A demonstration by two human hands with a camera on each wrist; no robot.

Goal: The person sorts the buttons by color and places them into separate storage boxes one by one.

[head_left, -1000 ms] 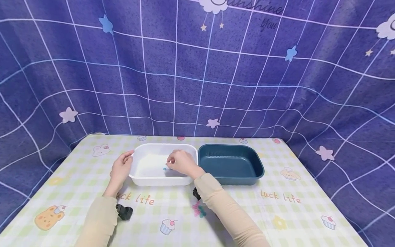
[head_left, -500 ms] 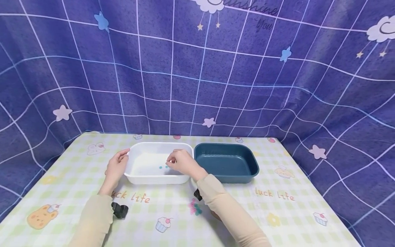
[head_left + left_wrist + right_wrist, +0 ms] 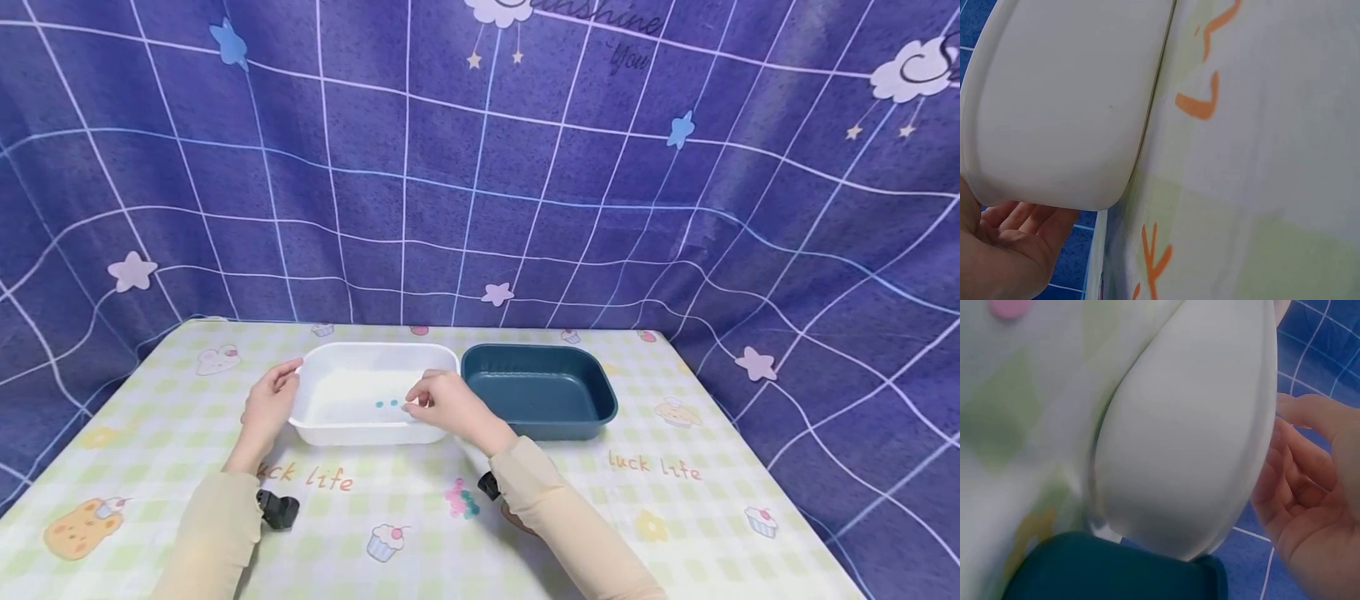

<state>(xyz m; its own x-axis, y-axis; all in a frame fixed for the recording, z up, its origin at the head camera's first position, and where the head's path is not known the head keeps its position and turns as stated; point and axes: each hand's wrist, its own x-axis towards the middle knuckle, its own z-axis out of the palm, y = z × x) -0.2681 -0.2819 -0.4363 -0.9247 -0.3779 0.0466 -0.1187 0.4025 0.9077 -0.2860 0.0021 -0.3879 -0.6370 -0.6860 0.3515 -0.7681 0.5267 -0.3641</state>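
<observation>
Two small teal beads lie side by side on the floor of the white plastic tub, just at 9 o'clock from the fingertips of the right hand, which hangs over the tub's right half. That hand's fingers are loosely curled with thumb and forefinger drawn near each other; whether anything is pinched between them cannot be told. The left hand rests against the tub's left rim, fingers relaxed and nearly straight along the outer wall, as the left wrist view shows. The right hand is much the nearer to the beads; the left is well apart from them, across the tub wall. The bead pair lines up from 9 to 3 o'clock, along the tub's long axis, which also runs left to right across the checked tablecloth. Touching the white tub at 3 o'clock stands a dark teal tub on the same axis. At 6 o'clock from the tubs, near the right forearm, lies a small heap of pink and teal beads.
</observation>
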